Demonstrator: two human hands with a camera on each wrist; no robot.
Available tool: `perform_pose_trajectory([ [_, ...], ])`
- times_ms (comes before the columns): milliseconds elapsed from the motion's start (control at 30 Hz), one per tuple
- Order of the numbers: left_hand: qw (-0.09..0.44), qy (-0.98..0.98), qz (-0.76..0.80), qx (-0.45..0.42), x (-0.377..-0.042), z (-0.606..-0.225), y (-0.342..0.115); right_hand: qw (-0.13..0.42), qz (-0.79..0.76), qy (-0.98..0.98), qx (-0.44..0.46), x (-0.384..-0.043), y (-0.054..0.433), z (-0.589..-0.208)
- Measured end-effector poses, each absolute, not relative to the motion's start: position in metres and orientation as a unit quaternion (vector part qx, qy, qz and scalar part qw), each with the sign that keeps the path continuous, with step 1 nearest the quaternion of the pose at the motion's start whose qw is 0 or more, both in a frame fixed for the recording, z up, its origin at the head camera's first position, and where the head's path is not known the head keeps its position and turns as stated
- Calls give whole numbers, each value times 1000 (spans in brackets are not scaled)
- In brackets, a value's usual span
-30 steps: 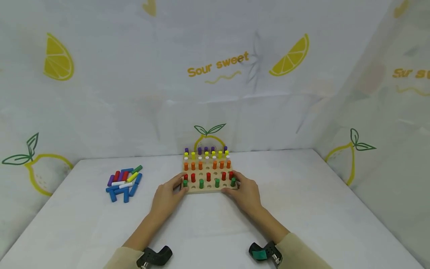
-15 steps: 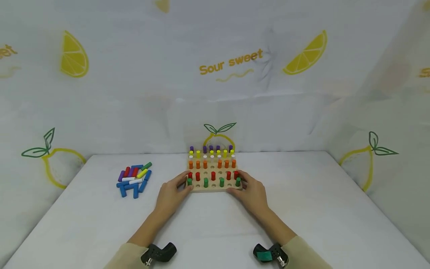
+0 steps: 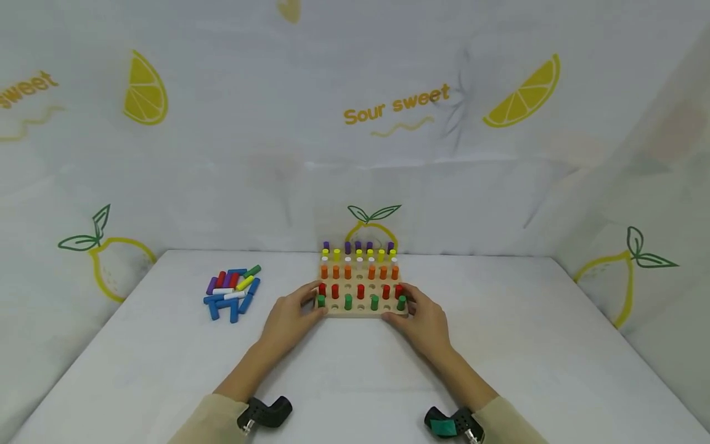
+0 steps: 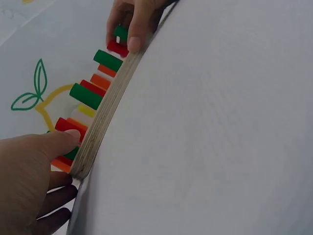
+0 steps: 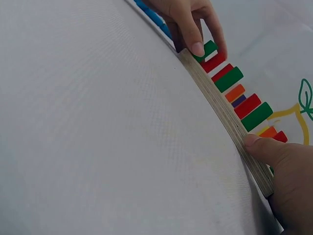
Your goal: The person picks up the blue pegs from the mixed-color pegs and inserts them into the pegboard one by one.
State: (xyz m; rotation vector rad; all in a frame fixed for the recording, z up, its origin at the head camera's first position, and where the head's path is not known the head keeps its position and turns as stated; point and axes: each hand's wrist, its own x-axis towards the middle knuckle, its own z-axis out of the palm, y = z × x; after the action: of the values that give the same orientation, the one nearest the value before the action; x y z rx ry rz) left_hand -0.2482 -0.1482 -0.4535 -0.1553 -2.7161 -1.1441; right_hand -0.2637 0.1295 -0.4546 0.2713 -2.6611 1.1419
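A wooden pegboard point(image 3: 360, 313) stands near the back of the white table. From front to back it carries rows of green pegs point(image 3: 348, 301), red pegs point(image 3: 361, 291), orange pegs point(image 3: 347, 272), white pegs, yellow pegs point(image 3: 336, 254) and purple pegs point(image 3: 347, 248). Some holes show between them. My left hand point(image 3: 288, 319) grips the board's left front corner, its thumb against the pegs in the left wrist view. At the right front corner my right hand point(image 3: 426, 320) holds the board, thumb pressed to its front edge point(image 5: 220, 105). The other fingers are partly hidden.
Left of the board lies a pile of loose pegs, mostly blue pegs point(image 3: 233, 311), with white, red, purple, yellow and green ones among them. A white cloth point(image 3: 244, 191) printed with lemons hangs behind the table point(image 3: 344, 376).
The head view has turned left, so table, peg pile and backdrop appear further right. Both hands keep their hold on the pegboard's corners, and no peg visibly changes place.
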Motion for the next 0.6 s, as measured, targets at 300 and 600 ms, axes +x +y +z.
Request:
perform_pose_trajectory([
  [300,36,-920,-387,-55,-252,-445,-163,113,392,-908,97,-266,132,-458],
  [600,109,-941,-319,12,-258,-426,-196,113,390,-909,96,-266,131,-457],
])
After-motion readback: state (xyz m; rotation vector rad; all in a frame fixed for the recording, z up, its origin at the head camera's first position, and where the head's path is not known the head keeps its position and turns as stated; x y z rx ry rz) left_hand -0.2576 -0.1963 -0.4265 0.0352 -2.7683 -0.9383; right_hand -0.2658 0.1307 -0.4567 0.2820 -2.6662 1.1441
